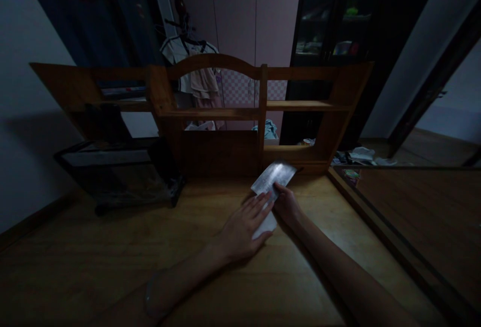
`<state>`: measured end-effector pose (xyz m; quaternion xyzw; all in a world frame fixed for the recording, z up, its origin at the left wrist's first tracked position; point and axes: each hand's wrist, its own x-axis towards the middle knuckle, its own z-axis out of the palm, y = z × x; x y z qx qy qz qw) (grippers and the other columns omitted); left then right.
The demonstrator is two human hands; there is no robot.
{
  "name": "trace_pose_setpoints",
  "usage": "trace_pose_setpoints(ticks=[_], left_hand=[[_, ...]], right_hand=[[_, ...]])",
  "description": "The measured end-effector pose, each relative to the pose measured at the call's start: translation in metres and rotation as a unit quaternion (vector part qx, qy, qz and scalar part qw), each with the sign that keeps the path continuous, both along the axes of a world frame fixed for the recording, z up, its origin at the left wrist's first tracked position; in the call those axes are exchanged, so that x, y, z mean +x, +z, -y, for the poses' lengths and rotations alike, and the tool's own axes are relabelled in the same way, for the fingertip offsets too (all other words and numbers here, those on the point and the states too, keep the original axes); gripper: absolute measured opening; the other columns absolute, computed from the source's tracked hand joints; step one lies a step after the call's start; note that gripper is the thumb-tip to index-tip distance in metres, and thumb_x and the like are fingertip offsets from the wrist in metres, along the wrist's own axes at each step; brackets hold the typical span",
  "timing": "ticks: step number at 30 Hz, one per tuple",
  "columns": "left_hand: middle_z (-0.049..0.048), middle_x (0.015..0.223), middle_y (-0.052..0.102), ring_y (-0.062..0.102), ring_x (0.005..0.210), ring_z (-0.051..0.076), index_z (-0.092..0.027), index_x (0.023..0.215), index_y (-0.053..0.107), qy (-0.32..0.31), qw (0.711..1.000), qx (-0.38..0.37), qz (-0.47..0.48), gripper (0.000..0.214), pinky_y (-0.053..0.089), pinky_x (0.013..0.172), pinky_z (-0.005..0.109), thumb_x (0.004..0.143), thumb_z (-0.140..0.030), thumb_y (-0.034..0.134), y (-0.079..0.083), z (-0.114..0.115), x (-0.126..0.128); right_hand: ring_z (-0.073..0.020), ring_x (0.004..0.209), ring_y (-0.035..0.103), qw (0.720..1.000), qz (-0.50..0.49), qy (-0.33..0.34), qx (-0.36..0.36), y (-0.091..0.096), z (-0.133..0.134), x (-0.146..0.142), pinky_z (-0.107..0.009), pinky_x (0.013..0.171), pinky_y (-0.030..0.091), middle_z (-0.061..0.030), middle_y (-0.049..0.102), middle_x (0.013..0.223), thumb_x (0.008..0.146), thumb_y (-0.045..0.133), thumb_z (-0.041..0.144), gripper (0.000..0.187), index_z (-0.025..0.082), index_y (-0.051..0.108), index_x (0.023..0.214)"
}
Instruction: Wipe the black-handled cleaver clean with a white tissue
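A flat, shiny, pale packet (275,174) with a plastic-like gleam lies tilted in front of me, low over the wooden desk top. Its lower white end (266,224) shows between the thumb and fingers of my left hand (246,224). That hand rests palm down across the packet, fingers stretched out and thumb held apart. My right hand (288,206) grips the packet's right side, thumb pressed on top and the other fingers hidden beneath. Dim light hides what is inside the packet. A small dark tip shows by its far right corner.
A wooden shelf rack (212,113) stands along the desk's back. On the left sits a dark-framed box-like object (124,172) with clear sides. A raised wooden edge (376,227) runs along the right. Clothes (201,79) hang beyond the rack, before pale cupboard doors.
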<state>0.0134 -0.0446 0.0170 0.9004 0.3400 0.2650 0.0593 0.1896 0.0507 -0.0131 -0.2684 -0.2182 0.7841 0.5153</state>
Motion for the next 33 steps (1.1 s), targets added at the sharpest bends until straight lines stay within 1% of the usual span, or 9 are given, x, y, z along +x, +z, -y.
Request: trace_pose_setpoints(ticks=[4,8,12,16,21,23,26,29,33], left_hand=[[0.0057,0.162,0.009,0.014,0.148,0.023,-0.024,0.155,0.011,0.029,0.997,-0.039,-0.056,0.075,0.024,0.119,0.044,0.094,-0.038,0.052,-0.017,0.001,0.004],[0.0045,0.162,0.005,0.009,0.148,0.019,-0.023,0.155,0.006,0.037,0.996,-0.031,-0.073,0.064,0.029,0.117,0.039,0.098,-0.016,0.034,-0.028,-0.003,0.004],[0.0059,0.162,0.008,0.006,0.148,0.017,-0.019,0.155,0.002,0.042,0.995,0.0,-0.095,0.072,0.032,0.115,0.035,0.091,0.001,0.028,-0.035,-0.005,0.003],[0.0121,0.159,0.019,0.012,0.147,0.021,-0.012,0.153,0.014,0.05,0.986,0.076,-0.143,0.068,0.034,0.114,0.037,0.088,0.004,0.029,-0.04,-0.006,0.002],[0.0201,0.149,0.04,0.032,0.141,0.025,-0.005,0.143,0.035,0.064,0.973,0.165,-0.151,0.046,0.04,0.11,0.037,0.098,-0.014,0.038,-0.042,-0.006,0.002],[0.0193,0.147,0.043,0.04,0.138,0.025,-0.008,0.138,0.041,0.08,0.974,0.164,-0.137,0.041,0.043,0.107,0.036,0.098,-0.019,0.042,-0.039,-0.004,0.003],[0.0167,0.146,0.045,0.049,0.131,0.024,-0.013,0.13,0.047,0.103,0.979,0.125,-0.123,0.033,0.048,0.101,0.034,0.097,-0.017,0.043,-0.032,0.0,0.005],[0.0167,0.147,0.044,0.048,0.132,0.024,-0.013,0.124,0.05,0.097,0.984,0.091,-0.119,0.03,0.049,0.1,0.036,0.095,-0.01,0.042,-0.026,0.002,0.003],[0.0183,0.145,0.046,0.046,0.134,0.023,-0.011,0.129,0.046,0.071,0.987,0.093,-0.112,0.041,0.047,0.104,0.037,0.091,0.0,0.037,-0.023,-0.001,-0.002]], right_hand=[[-0.0216,0.073,0.07,1.0,0.014,0.002,-0.008,0.0,0.0,0.0,-0.033,0.078,0.056,-0.0075,0.074,0.079,0.088,0.054,0.024,0.016,0.015,0.067,0.09],[-0.0208,0.072,0.07,1.0,0.019,-0.005,-0.009,-0.002,-0.003,0.0,-0.032,0.077,0.056,-0.0063,0.074,0.078,0.087,0.055,0.024,0.014,0.017,0.067,0.088],[-0.0204,0.072,0.069,1.0,0.024,-0.007,-0.005,-0.004,-0.004,0.0,-0.032,0.077,0.055,-0.0065,0.074,0.079,0.085,0.055,0.024,0.013,0.017,0.067,0.086],[-0.0202,0.069,0.069,0.999,0.032,-0.003,0.01,-0.004,-0.003,-0.001,-0.032,0.075,0.055,-0.0048,0.072,0.073,0.082,0.058,0.022,0.01,0.017,0.066,0.083],[-0.0209,0.065,0.068,0.998,0.049,0.009,0.025,-0.001,0.002,-0.002,-0.033,0.072,0.055,-0.0037,0.069,0.066,0.078,0.063,0.023,0.008,0.016,0.066,0.082],[-0.0209,0.066,0.069,0.998,0.054,0.008,0.028,0.0,0.003,-0.001,-0.032,0.072,0.055,-0.0042,0.07,0.067,0.078,0.063,0.023,0.009,0.016,0.066,0.082],[-0.0215,0.07,0.069,0.998,0.059,0.0,0.031,0.001,0.002,-0.002,-0.032,0.072,0.055,-0.0043,0.07,0.069,0.078,0.063,0.022,0.007,0.017,0.066,0.081],[-0.0217,0.073,0.07,0.997,0.063,-0.014,0.035,0.0,-0.001,-0.003,-0.033,0.074,0.056,-0.0047,0.072,0.072,0.075,0.064,0.018,0.005,0.018,0.066,0.08],[-0.0232,0.077,0.07,0.996,0.063,-0.025,0.049,-0.004,-0.005,-0.003,-0.035,0.076,0.057,-0.0067,0.073,0.079,0.074,0.064,0.018,0.008,0.017,0.066,0.081]])
